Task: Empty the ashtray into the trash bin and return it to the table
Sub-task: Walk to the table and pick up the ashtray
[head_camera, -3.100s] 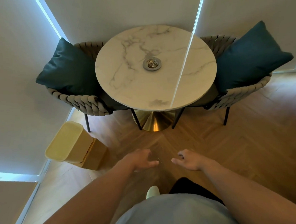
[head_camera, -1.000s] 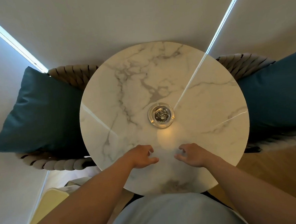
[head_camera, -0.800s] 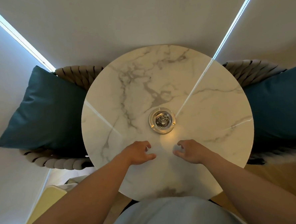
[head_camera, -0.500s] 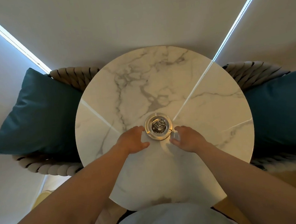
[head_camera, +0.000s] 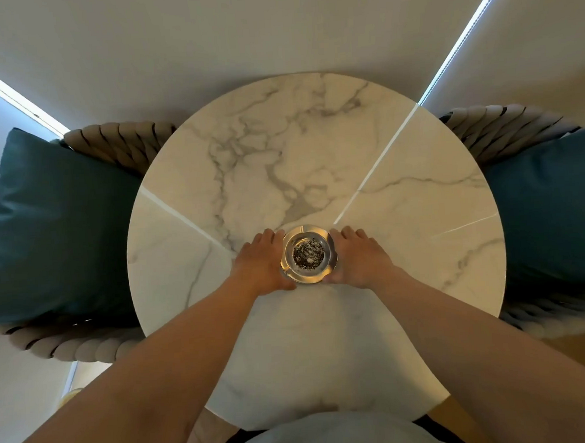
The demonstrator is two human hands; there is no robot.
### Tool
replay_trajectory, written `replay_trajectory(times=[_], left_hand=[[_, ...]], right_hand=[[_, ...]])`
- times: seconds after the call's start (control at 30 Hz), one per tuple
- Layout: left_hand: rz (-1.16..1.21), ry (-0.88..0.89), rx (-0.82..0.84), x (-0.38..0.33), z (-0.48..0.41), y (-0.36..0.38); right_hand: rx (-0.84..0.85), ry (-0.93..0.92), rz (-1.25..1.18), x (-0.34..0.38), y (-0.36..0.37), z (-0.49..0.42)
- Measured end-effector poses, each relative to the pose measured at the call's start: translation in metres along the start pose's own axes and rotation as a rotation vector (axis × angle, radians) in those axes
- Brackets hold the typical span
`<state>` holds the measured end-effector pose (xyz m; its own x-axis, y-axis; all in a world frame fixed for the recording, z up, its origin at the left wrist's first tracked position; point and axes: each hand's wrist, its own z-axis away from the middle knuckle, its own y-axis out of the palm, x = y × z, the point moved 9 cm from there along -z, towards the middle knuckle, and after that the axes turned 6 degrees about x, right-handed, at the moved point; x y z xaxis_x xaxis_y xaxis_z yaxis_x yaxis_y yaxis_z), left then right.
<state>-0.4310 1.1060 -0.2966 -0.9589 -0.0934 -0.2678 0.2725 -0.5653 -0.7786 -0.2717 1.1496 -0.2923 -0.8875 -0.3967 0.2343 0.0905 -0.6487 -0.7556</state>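
I'm cupping the ashtray (head_camera: 307, 253) with both hands, my left hand (head_camera: 263, 264) pressing against its 9 o'clock side and my right hand (head_camera: 356, 255) against its 3 o'clock side, fingers curling round the rim so the dish is clamped between them. The ashtray is sitting near the middle of the round marble surface (head_camera: 403, 214), dark ash and bits lying in its bowl, and I cannot tell whether it is lifting off the marble. Teal cushions are resting on woven chairs at 9 o'clock (head_camera: 55, 229) and 3 o'clock (head_camera: 554, 205) of the surface.
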Motion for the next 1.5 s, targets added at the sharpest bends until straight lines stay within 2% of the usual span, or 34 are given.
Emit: replay_trajectory(times=[0.27,0.67,1.5], left_hand=[[-0.038,-0.001,-0.004,0.001,-0.010,0.006],[-0.071,-0.009,-0.050,-0.003,-0.014,0.010],[0.207,0.161,-0.089,-0.021,0.069,0.013]], right_hand=[[0.036,-0.005,0.087,0.002,0.007,-0.015],[-0.028,-0.033,0.147,0.010,0.010,-0.020],[0.000,-0.155,-0.201,0.022,0.023,0.061]])
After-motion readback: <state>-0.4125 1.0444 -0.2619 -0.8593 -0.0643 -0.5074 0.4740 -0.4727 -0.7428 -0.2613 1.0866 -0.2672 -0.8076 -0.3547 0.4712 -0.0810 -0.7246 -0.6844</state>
